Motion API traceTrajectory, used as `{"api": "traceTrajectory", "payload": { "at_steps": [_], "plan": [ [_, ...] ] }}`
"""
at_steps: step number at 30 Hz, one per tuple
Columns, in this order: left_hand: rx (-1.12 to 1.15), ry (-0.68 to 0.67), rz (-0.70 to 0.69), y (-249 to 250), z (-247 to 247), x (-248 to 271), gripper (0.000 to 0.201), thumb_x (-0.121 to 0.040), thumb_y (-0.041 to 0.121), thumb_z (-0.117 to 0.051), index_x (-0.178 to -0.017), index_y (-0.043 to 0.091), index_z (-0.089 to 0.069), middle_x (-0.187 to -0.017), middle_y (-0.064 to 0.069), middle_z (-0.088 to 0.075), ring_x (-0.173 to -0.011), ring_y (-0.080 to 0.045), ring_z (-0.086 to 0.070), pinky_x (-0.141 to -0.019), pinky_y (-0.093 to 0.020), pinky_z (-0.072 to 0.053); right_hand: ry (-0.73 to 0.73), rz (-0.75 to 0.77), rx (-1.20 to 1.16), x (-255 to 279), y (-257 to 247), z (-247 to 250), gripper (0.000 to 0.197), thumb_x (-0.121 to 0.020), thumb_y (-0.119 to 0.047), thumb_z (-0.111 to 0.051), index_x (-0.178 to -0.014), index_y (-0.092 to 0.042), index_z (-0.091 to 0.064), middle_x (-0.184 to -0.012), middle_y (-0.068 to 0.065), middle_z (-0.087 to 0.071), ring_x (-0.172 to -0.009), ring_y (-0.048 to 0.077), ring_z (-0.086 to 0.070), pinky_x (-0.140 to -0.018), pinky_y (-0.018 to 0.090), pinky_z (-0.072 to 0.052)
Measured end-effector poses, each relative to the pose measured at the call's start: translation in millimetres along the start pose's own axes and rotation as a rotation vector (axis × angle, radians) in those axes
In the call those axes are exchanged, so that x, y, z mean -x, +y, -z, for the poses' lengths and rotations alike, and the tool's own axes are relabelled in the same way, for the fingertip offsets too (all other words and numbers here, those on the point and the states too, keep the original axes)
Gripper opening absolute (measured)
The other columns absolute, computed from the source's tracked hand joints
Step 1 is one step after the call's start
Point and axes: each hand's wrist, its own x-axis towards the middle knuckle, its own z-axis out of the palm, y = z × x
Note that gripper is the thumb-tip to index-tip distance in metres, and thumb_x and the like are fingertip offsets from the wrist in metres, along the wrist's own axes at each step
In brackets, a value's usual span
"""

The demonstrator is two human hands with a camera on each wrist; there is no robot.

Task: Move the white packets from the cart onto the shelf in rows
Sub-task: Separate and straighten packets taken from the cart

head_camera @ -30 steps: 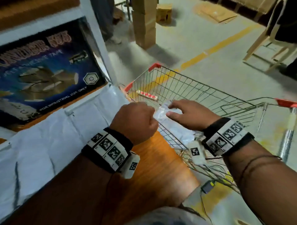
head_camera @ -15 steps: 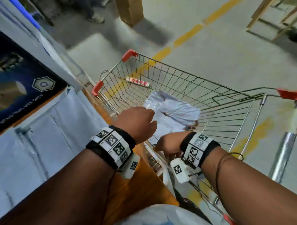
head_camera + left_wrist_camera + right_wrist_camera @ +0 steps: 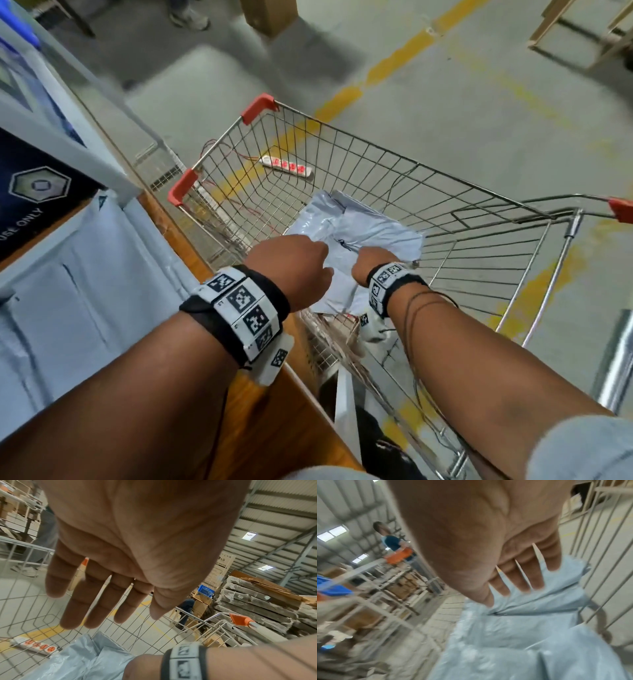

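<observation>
Several white packets (image 3: 370,229) lie in a loose pile in the wire cart (image 3: 479,219). More white packets (image 3: 78,294) lie flat in a row on the wooden shelf (image 3: 274,411) at the left. My left hand (image 3: 291,263) hovers over the near left of the pile; in the left wrist view the left hand (image 3: 102,599) has straight, spread fingers and holds nothing, with the packets (image 3: 77,660) below. My right hand (image 3: 373,258) is down in the cart. In the right wrist view its straight fingertips (image 3: 525,586) touch the top packet (image 3: 530,622).
A white power strip (image 3: 286,166) with red switches lies on the floor beyond the cart's far wall. A dark printed box (image 3: 30,192) stands on the shelf behind the packets. The cart's red-capped handle (image 3: 620,209) is at the right. A person (image 3: 392,540) stands far off.
A second ago both hands held a packet at the shelf's edge. Since then both have moved right into the cart, and the right hand has dropped onto the pile.
</observation>
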Motion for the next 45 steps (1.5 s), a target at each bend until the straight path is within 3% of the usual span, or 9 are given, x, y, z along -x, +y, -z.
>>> {"api": "traceTrajectory", "payload": {
  "at_steps": [6, 15, 21, 28, 34, 36, 39, 42, 45],
  "plan": [
    [-0.008, -0.017, 0.019, 7, 0, -17, 0.036, -0.113, 0.051, -0.039, -0.109, 0.02, -0.056, -0.083, 0.003, -0.043, -0.09, -0.03, -0.061, -0.083, -0.043, -0.058, 0.22, -0.198, -0.004, -80, 52, -11, 0.059, -0.097, -0.041, -0.062, -0.148, -0.014, -0.05, -0.147, 0.016, -0.048, -0.136, 0.038, -0.049, -0.104, 0.056, -0.048],
    [0.032, -0.031, -0.041, 12, -6, -28, 0.033, -0.114, 0.048, -0.038, -0.105, 0.022, -0.056, -0.094, -0.001, -0.058, -0.087, -0.03, -0.062, -0.079, -0.042, -0.056, 0.317, -0.23, -0.097, -115, 70, -25, 0.06, -0.093, -0.019, -0.061, -0.148, -0.009, -0.039, -0.151, 0.019, -0.038, -0.124, 0.047, -0.057, -0.101, 0.057, -0.053],
    [0.041, 0.043, -0.069, 11, -2, -24, 0.03, -0.114, 0.043, -0.035, -0.104, 0.023, -0.054, -0.092, 0.003, -0.054, -0.084, -0.026, -0.059, -0.075, -0.039, -0.054, 0.366, -0.164, -0.153, -117, 72, -23, 0.05, -0.09, -0.017, -0.065, -0.134, -0.011, -0.043, -0.135, 0.018, -0.047, -0.109, 0.045, -0.067, -0.09, 0.057, -0.058],
    [0.048, 0.042, -0.057, 1, -7, -22, 0.033, -0.113, 0.047, -0.039, -0.12, 0.024, -0.062, -0.103, 0.003, -0.061, -0.092, -0.024, -0.062, -0.08, -0.04, -0.057, 0.344, -0.1, 0.03, -106, 62, -15, 0.038, -0.098, -0.033, -0.056, -0.129, -0.014, -0.065, -0.12, 0.017, -0.07, -0.115, 0.044, -0.064, -0.094, 0.053, -0.057],
    [0.073, 0.084, 0.002, -2, -7, -16, 0.031, -0.113, 0.048, -0.041, -0.113, 0.023, -0.059, -0.093, 0.004, -0.054, -0.087, -0.025, -0.058, -0.071, -0.038, -0.048, 0.32, -0.045, 0.294, -70, 49, 3, 0.035, -0.094, -0.035, -0.055, -0.124, -0.026, -0.071, -0.131, 0.005, -0.064, -0.123, 0.036, -0.052, -0.099, 0.05, -0.044],
    [0.089, 0.101, 0.033, -4, -5, -14, 0.032, -0.114, 0.047, -0.041, -0.112, 0.021, -0.06, -0.092, 0.003, -0.053, -0.088, -0.026, -0.058, -0.073, -0.038, -0.05, 0.342, -0.028, 0.163, -51, 38, 19, 0.028, -0.092, -0.041, -0.056, -0.112, -0.027, -0.07, -0.12, 0.004, -0.067, -0.115, 0.034, -0.057, -0.097, 0.049, -0.045],
    [0.203, 0.097, 0.099, -8, 0, -9, 0.037, -0.114, 0.05, -0.041, -0.125, 0.02, -0.061, -0.11, -0.002, -0.063, -0.101, -0.028, -0.064, -0.085, -0.042, -0.057, 0.301, 0.075, -0.351, -16, 20, 43, 0.018, -0.092, -0.037, -0.063, -0.089, -0.019, -0.064, -0.093, 0.005, -0.07, -0.09, 0.029, -0.066, -0.083, 0.04, -0.055],
    [0.403, 0.091, 0.161, -12, -3, -8, 0.049, -0.112, 0.06, -0.04, -0.137, 0.02, -0.052, -0.127, -0.008, -0.063, -0.113, -0.033, -0.065, -0.094, -0.047, -0.055, 0.212, 0.222, -0.917, 34, -3, 65, 0.018, -0.098, -0.026, -0.07, -0.104, -0.009, -0.071, -0.095, 0.013, -0.075, -0.082, 0.025, -0.072, -0.064, 0.038, -0.062],
    [0.756, 0.163, 0.164, -13, -5, -9, 0.068, -0.106, 0.076, -0.034, -0.15, 0.025, -0.039, -0.14, -0.007, -0.063, -0.117, -0.031, -0.066, -0.099, -0.051, -0.057, -0.02, 0.408, -1.34, 81, -22, 85, 0.016, -0.104, -0.012, -0.067, -0.118, -0.013, -0.073, -0.101, 0.004, -0.079, -0.09, 0.021, -0.076, -0.066, 0.03, -0.061]
  ]
}}
